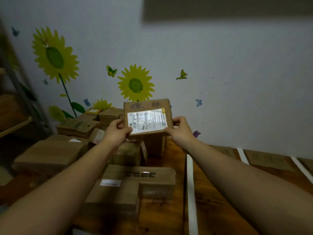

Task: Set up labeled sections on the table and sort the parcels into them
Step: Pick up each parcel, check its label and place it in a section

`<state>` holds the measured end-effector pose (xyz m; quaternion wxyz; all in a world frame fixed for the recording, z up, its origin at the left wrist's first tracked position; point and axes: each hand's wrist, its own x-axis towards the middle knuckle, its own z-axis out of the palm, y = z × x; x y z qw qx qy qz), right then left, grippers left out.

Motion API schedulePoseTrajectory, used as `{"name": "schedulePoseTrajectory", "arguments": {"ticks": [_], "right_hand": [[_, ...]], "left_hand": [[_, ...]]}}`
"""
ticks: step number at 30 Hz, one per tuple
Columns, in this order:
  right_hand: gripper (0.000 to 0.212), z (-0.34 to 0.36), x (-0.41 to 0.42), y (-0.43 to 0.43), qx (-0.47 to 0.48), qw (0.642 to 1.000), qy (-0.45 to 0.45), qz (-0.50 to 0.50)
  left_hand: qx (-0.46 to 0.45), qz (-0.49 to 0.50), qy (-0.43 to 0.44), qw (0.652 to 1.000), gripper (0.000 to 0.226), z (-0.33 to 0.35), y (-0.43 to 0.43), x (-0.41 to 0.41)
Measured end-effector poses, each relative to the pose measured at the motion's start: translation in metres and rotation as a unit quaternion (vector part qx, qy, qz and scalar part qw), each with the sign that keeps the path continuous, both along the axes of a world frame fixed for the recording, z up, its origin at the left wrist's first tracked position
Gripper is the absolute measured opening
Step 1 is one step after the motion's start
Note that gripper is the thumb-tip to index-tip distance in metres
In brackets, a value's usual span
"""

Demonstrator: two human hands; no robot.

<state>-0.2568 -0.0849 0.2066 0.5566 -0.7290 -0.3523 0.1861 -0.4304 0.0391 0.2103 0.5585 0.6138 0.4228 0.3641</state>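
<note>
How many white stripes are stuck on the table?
3. One long white tape strip runs just right of the middle. A second strip lies farther right. A third strip sits near the right edge. More may lie outside the view.

A: What is being held up?
B: A brown parcel [147, 106] — the left hand [116, 131] grips its left edge and the right hand [180, 131] its right. A white shipping label [147, 121] faces the camera; the handwriting above it is too blurred to read.
A: And below?
B: More parcels [50, 155] heaped on the left of the wooden counter [220, 184]. On the right, white strips [190, 184] cross the counter, with flat cardboard pieces [269, 161] between them. Sunflower stickers [135, 83] dot the wall [237, 65] behind.
</note>
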Motion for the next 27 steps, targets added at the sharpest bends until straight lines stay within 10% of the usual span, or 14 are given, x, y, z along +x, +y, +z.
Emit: {"name": "schedulePoseTrajectory", "arguments": {"ticks": [10,27], "right_hand": [[0.09,0.02,0.008,-0.166,0.021,0.998,-0.028,0.043],[0.089,0.046,0.005,-0.316,0.063,0.993,-0.045,-0.09]], "left_hand": [[0.035,-0.084,-0.103,0.99,0.059,0.006,-0.157,0.018],[0.12,-0.19,-0.049,0.973,0.046,0.028,-0.28,0.042]]}}
